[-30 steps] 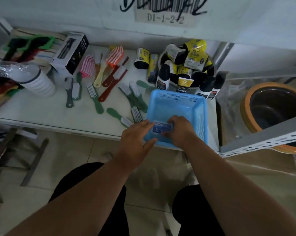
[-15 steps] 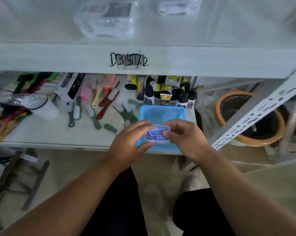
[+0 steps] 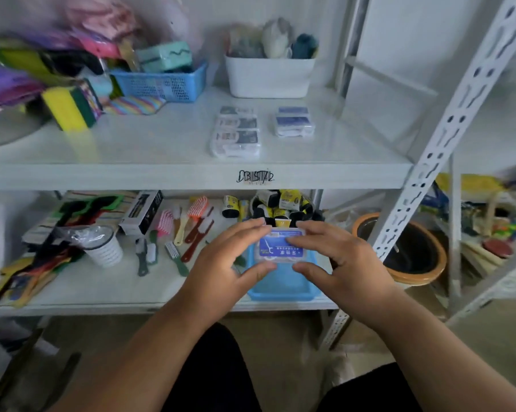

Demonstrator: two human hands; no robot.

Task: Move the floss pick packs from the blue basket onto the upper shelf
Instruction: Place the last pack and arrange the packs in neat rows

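Both hands, left hand [image 3: 221, 263] and right hand [image 3: 337, 260], had lifted the floss pick pack [image 3: 282, 248] clear of the blue basket [image 3: 280, 285], fingers pinching its edges; the upper shelf [image 3: 161, 150], now in view, awaited it.

Blue-labelled floss pick pack [image 3: 281, 248], blue basket [image 3: 283, 285], white upper shelf [image 3: 161, 144]

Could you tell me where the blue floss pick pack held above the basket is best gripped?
Probably by its two short ends, from either side: the floss pick pack is flat and wide, and the left hand and right hand already pinch it there.
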